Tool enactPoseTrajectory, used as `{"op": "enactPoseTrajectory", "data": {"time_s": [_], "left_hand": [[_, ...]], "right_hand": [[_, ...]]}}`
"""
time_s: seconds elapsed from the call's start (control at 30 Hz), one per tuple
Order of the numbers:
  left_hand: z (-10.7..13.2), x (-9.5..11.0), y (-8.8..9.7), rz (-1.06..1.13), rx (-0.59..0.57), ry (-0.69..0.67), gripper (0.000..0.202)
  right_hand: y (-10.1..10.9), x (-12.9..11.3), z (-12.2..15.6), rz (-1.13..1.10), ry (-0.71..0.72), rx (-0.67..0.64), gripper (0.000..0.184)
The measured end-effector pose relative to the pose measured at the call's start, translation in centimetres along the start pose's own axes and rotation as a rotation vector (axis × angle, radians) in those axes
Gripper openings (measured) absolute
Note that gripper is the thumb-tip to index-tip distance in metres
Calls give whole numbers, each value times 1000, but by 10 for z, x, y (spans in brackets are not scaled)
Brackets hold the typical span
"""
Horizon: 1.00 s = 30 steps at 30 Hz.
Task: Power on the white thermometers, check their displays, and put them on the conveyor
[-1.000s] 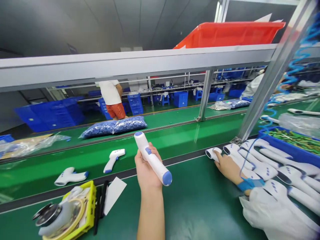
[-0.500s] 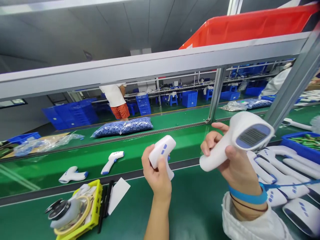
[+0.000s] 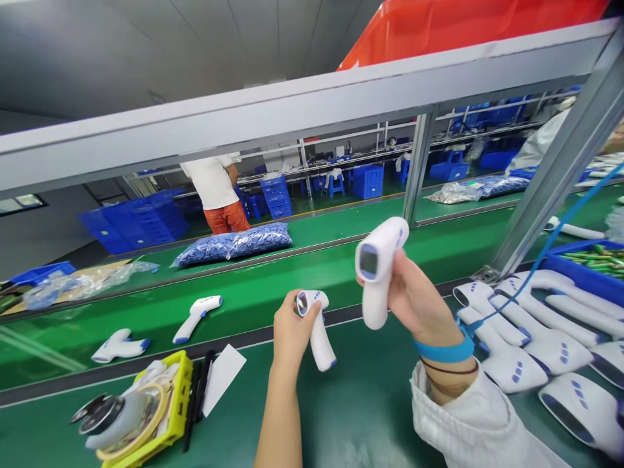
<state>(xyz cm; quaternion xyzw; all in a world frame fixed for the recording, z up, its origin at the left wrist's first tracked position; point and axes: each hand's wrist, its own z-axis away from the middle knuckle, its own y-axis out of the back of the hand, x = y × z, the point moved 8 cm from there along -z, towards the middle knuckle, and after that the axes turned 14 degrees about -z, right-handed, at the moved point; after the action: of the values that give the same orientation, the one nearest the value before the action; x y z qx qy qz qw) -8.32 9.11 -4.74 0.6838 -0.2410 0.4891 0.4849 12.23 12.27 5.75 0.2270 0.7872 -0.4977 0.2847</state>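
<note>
In my left hand [image 3: 290, 331] is a white infrared thermometer [image 3: 319, 338] with blue buttons, its grip slanting down to the right over the green bench. My right hand [image 3: 414, 296], with a blue corded strap [image 3: 446, 351] at the wrist, grips a second white thermometer [image 3: 377, 273]. That one is raised higher, its small dark screen facing me and its handle pointing down. Two more thermometers lie on the green conveyor belt [image 3: 322, 273] to the left: one on its side [image 3: 119, 346], another [image 3: 197, 318] slanted beside it.
Several white thermometers [image 3: 560, 351] are piled at the right, beside a blue tray [image 3: 604, 286] of green parts. A yellow basket [image 3: 180, 403] holds a bottle and rolls at the left, near a white card [image 3: 224, 380]. A metal frame [image 3: 292, 107] crosses above; a person [image 3: 214, 192] stands beyond.
The right-hand thermometer has turned upright and moved left, screen toward me. The left-hand one has rotated and dropped slightly, its screen end now showing.
</note>
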Motion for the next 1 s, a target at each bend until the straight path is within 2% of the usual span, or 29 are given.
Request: {"op": "enactPoseTrajectory", "data": {"time_s": [0.03,0.13,0.2,0.23,0.33,0.43,0.47,0.5,0.53,0.6,0.67,0.7,0.83,1.0], "left_hand": [[-8,-14,-7,31,-30,41,51],[-25,-49,-24,140,-28,137,67],[-29,-57,-30,187,-10,160,72],[-28,-54,-31,200,-14,157,71],[-12,-22,-29,237,-97,79,63],[22,35,-21,330,-244,-113,70],[36,58,-18,400,-302,-232,75],[50,75,-15,421,-336,-308,76],[60,83,-12,381,-323,-321,75],[71,92,-2,265,-210,-326,72],[77,95,6,155,-94,-335,64],[78,97,7,124,-71,-352,61],[81,103,3,77,-98,-408,60],[86,109,2,16,-50,-492,58]], "right_hand": [[3,1,-1,7,24,25,32],[4,10,-3,22,-11,24,52],[3,16,-3,20,-40,16,49],[3,17,-4,24,-44,13,46],[1,22,-5,25,-23,-5,38],[-4,31,-4,-16,-48,-35,39],[-6,37,-3,-34,-84,-55,40],[-9,44,-2,-51,-130,-81,40],[-13,51,1,-68,-180,-113,40],[-21,62,5,-110,-253,-175,38],[-25,67,8,-167,-262,-194,35],[-25,68,9,-195,-252,-187,33],[-21,69,9,-253,-200,-106,32],[-19,71,8,-252,-182,-69,31]]}}
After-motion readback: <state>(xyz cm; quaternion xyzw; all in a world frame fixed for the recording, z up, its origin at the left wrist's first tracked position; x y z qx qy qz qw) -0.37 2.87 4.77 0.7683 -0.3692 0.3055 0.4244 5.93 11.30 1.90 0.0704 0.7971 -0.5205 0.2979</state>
